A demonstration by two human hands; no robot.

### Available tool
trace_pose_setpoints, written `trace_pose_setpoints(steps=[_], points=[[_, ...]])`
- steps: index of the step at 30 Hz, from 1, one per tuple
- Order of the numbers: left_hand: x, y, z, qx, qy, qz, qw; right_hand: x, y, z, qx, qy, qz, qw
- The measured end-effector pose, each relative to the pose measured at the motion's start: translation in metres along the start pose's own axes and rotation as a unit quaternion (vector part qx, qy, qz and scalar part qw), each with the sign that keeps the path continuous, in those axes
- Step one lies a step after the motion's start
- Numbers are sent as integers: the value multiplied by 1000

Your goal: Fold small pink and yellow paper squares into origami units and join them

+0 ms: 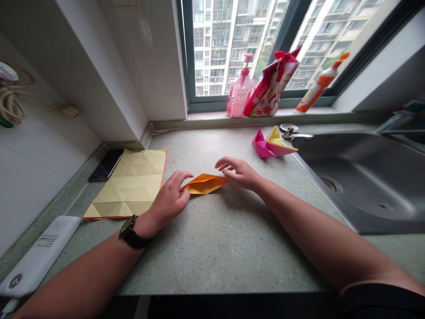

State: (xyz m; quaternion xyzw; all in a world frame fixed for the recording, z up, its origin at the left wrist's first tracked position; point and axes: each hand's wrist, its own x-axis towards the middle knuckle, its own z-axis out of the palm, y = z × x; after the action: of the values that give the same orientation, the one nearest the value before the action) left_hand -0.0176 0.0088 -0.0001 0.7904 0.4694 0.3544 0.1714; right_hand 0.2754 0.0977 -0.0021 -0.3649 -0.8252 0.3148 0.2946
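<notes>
A folded orange paper (pixel 206 184), long and pointed at both ends with a slit along its middle, lies on the counter between my hands. Around its left end is my left hand (pixel 171 192), thumb and fingers apart; a black watch (pixel 130 230) is on that wrist. My right hand (pixel 241 172) rests by the right tip, its fingers curved and spread above the paper, partly covering that end. Whether either hand presses on the paper is hard to see. Creased pale yellow sheets (pixel 131 184) with orange edges lie left of my left hand.
A pink and yellow folded paper piece (pixel 270 144) stands near the steel sink (pixel 375 177) on the right. A phone (pixel 106 165) and a white power bank (pixel 41 254) lie on the left. A pump bottle (pixel 239 95), red bag (pixel 270 88) and orange-white bottle (pixel 318 88) line the sill.
</notes>
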Motion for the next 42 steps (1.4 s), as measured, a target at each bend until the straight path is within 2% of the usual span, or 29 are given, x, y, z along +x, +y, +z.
trace_pose_setpoints(steps=[6,15,34,42], points=[[0,-3,-2,21,3,-34,999,2,-4,-17,-19,-90,68,993],[0,-5,-1,12,-1,-30,999,-1,0,-25,1,-135,59,989],[3,-8,0,1,22,-25,999,0,5,-21,-30,-133,73,988],[2,-7,0,-20,10,-36,999,-1,4,-22,-24,-138,65,988]])
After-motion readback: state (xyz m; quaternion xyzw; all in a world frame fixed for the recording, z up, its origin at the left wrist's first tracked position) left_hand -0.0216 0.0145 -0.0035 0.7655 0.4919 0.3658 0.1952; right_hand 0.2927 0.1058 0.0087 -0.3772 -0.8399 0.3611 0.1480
